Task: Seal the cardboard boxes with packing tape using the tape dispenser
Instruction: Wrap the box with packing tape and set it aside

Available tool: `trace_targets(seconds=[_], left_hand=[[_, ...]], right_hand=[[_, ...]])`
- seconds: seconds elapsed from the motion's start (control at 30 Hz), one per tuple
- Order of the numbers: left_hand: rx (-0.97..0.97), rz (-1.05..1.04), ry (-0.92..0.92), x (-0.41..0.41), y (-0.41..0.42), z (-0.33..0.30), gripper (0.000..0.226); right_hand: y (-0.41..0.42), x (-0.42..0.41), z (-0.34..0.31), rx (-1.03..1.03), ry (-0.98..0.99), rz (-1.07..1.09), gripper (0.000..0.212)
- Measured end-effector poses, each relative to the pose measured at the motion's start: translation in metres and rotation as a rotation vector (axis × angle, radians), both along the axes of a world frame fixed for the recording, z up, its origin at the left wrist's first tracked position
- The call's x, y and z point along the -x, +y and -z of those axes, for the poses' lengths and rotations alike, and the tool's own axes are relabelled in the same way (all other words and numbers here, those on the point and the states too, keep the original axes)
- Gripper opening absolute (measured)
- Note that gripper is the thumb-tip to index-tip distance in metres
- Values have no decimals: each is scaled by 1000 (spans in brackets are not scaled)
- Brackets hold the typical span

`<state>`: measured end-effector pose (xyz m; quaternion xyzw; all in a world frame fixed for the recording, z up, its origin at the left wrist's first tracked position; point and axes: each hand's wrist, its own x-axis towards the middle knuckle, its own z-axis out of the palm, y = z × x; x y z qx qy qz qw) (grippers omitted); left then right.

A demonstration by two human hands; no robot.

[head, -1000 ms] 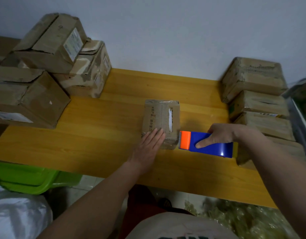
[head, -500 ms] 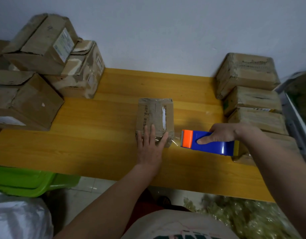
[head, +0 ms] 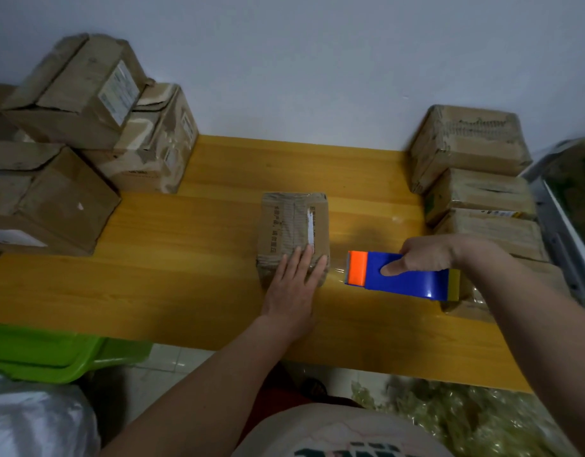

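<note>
A small cardboard box with a white label strip stands in the middle of the yellow wooden table. My left hand lies flat with straight fingers against the box's near side. My right hand grips a blue tape dispenser with an orange front, just right of the box. A short stretch of clear tape runs from the dispenser's orange end to the box's near right corner.
Several worn cardboard boxes are piled at the table's left end. Another stack of boxes sits at the right end against the wall. A green bin stands below the table's front edge on the left.
My right hand has drawn the dispenser a little away from the box to the right, stretching out tape. My left hand turned from angled to straight on the box's near side.
</note>
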<state>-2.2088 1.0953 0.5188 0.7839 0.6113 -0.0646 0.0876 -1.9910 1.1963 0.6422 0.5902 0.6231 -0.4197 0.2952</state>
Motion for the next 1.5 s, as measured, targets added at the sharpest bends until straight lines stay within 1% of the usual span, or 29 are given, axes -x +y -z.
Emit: trace_targets(seconds=[0.1,0.17,0.2,0.27,0.3,0.37,0.4,0.47,0.5,0.57,0.63,0.8,0.9,0.97,1.0,1.03,1.07,1.1,1.13,1.17,1.2,1.23,1.3,1.4,1.5], left_hand=[[-3,-11,-4,0,0,-1,111],[7,-24,5,1,0,-2,117],[10,-32,5,3,0,-2,120],[3,-38,10,4,-1,1,127],[13,-30,19,3,-2,1,131],[14,-25,30,2,-2,4,135],[3,-39,33,2,-1,4,132],[-4,-46,28,1,1,2,112],[-21,-56,10,0,1,3,103],[-38,-65,-25,0,0,3,93],[-40,-52,-38,1,0,0,89],[-40,-45,-37,3,-1,1,80],[-53,-33,-68,7,1,1,75],[-53,-26,-115,11,1,0,77],[-59,-29,-151,14,0,-2,79],[-77,-39,-193,18,-1,-4,82],[-110,-57,-228,23,-2,-7,84],[-145,-78,-241,30,-2,-9,85],[-170,-103,-229,37,-3,-12,85],[-171,-133,-209,45,-3,-13,85],[-149,-162,-190,53,-5,-13,84],[-109,-177,-170,60,-6,-12,84],[-34,-149,-145,71,-10,-8,82],[7,-88,-167,78,-11,-5,86],[50,-67,-170,82,-9,-5,95]], right_hand=[[4,25,9,-107,-160,-73,39],[4,46,19,-200,-237,-134,40],[2,54,25,-263,-269,-174,39],[-3,54,35,-464,-387,-278,31],[-6,45,38,-528,-452,-294,29],[-9,19,45,-572,-484,-212,33],[-9,10,48,-575,-450,-149,40],[-16,3,57,-573,-351,-9,50],[-19,4,64,-601,-297,47,52],[-27,9,81,-630,-202,125,50],[-37,15,96,-592,-179,166,51],[-58,18,128,-516,-205,274,52],[-60,16,141,-486,-125,341,54],[-61,16,141,-476,-102,365,57],[-62,17,138,-516,-124,352,56],[-62,18,133,-607,-151,332,53],[-64,21,126,-753,-118,346,44],[-67,27,118,-913,2,412,32],[-72,36,108,-1046,169,491,20],[-77,47,98,-1119,323,546,13],[-84,60,90,-1138,451,586,12],[-90,74,86,-1116,546,626,15],[-99,99,82,-1001,628,731,25],[-102,123,85,-844,649,781,37],[-92,132,95,-776,650,821,41]])
